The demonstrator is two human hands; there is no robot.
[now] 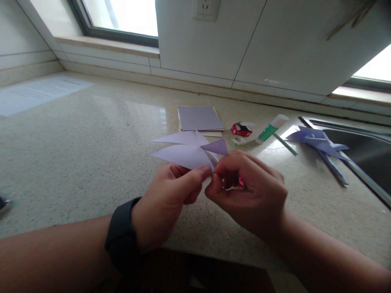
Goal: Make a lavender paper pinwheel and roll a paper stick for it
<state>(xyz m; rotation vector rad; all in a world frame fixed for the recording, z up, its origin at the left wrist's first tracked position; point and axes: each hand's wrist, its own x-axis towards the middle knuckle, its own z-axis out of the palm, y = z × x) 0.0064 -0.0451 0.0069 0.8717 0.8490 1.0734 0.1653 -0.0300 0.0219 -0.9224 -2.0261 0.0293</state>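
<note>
Both my hands meet above the speckled countertop (76,162). My left hand (166,201), with a dark watch on the wrist, pinches the middle of a folded pale purple paper shape (187,151) with pointed flaps. My right hand (247,189) is closed against the same spot, and a small red object shows between its fingers. What that red object is I cannot tell.
Behind the hands lie a stack of purple paper sheets (199,119), a small red box (241,129), a tape roll (237,140), a glue stick (271,128) and a green stick (285,143). A finished purple paper pinwheel (319,142) rests by the sink (360,150). A printed sheet (36,93) lies far left.
</note>
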